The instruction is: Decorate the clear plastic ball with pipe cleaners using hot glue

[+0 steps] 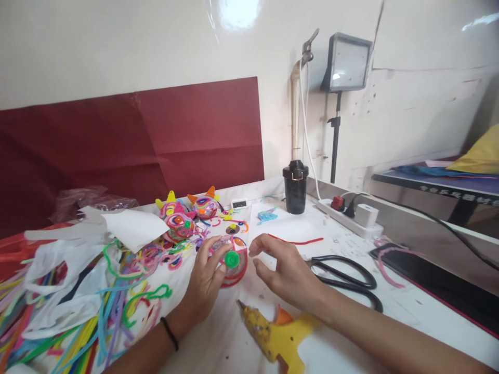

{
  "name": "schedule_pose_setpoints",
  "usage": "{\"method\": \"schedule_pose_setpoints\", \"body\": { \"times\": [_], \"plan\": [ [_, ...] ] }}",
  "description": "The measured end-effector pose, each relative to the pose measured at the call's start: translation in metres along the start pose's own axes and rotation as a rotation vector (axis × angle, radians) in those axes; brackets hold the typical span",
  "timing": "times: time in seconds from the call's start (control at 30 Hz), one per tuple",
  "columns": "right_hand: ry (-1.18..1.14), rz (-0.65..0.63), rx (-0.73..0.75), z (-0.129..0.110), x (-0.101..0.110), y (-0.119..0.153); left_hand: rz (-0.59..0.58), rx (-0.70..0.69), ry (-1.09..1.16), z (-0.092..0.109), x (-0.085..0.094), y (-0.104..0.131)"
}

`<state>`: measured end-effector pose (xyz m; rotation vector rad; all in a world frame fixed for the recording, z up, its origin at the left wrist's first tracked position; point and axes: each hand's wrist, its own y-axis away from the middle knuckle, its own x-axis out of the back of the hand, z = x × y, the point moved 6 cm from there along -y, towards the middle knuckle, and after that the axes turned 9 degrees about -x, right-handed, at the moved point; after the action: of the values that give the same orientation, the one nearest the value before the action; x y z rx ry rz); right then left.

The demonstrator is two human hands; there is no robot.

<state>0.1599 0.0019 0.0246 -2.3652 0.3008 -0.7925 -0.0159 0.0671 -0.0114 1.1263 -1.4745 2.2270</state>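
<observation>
- Across the white table (210,332), seen from the head camera, the left hand (206,283) is grasping a round transparent craft piece (238,272) by its left side; a black band (169,334) is circling that wrist.
- The craft piece is sitting low in the middle of the view, between the two hands, showing a red rim and a green disc (232,259) on its near face.
- The right hand (286,265) is hovering just beside the piece's right edge, thumb and forefinger curving but standing apart, with nothing visible between them; whether a fingertip is touching the edge, one cannot tell.
- Below the right hand, a yellow glue gun (265,332) is lying with its nozzle pointing toward the craft piece.
- Black-handled scissors (351,283) are resting beyond the right wrist, and a red pipe cleaner (300,242) is stretching behind that hand.
- Behind the left hand, two decorated animal-like ornaments (177,226) (206,206) are standing near a small digital timer (239,204).
- To the left, multicoloured pipe cleaners (105,322) are spreading around a white plastic bag (58,306).
- Farther back, a black lidded cup (295,192) is standing near a white power strip (353,221).
</observation>
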Motion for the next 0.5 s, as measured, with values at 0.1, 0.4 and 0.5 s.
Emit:
{"method": "schedule_pose_setpoints", "body": {
  "times": [0.1, 0.4, 0.5],
  "plan": [
    [0.064, -0.058, 0.058, -0.010, 0.005, 0.013, 0.000, -0.004, -0.004, 0.000, 0.000, 0.000],
    [0.419, -0.330, 0.138, -0.011, 0.009, 0.072, -0.006, -0.003, 0.021, 0.003, 0.001, -0.001],
    [0.516, -0.338, 0.196, -0.002, 0.010, 0.088, -0.015, -0.004, 0.027, 0.003, 0.001, -0.002]
  ]
}}
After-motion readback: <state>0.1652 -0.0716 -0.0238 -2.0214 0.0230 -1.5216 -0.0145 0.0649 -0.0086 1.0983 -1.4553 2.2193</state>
